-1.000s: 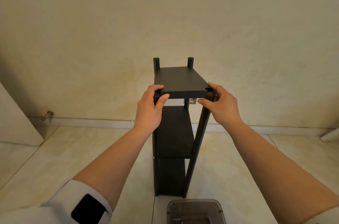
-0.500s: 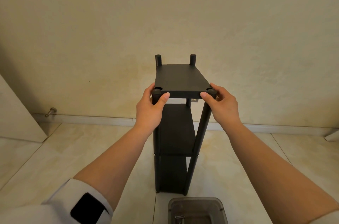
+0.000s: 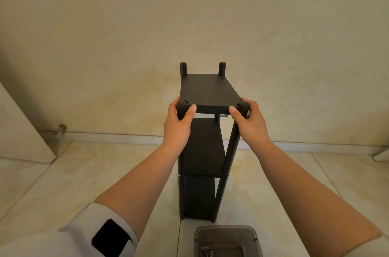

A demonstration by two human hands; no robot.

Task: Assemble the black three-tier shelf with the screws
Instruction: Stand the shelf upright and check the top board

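Shelf (image 3: 202, 151), black and three-tiered, stands upright on the pale tiled floor (image 3: 63, 183) close to a cream wall (image 3: 189, 14), its narrow end toward the camera. Its top board (image 3: 207, 90) sits at the upper ends of four round black posts; the two far posts (image 3: 183, 68) rise above the board, while the near ones reach about level with it. The middle and bottom boards show below, between the near posts.

A white door edge (image 3: 19, 130) stands at the left, with a metal doorstop (image 3: 60, 128) on the baseboard beside it.

At the bottom edge of the view, just in front of the shelf's foot, a grey plastic container (image 3: 228, 241) sits on the floor with some small metal hardware (image 3: 207, 249) inside; what the pieces are is too small to tell.

The left hand (image 3: 179, 124) is curled round the top of the near left post, thumb pressed against the front edge of the top board. The right hand (image 3: 250, 124) grips the near right post the same way, thumb on the board's front edge. A white sleeve (image 3: 84, 233) with a black patch covers the left forearm.
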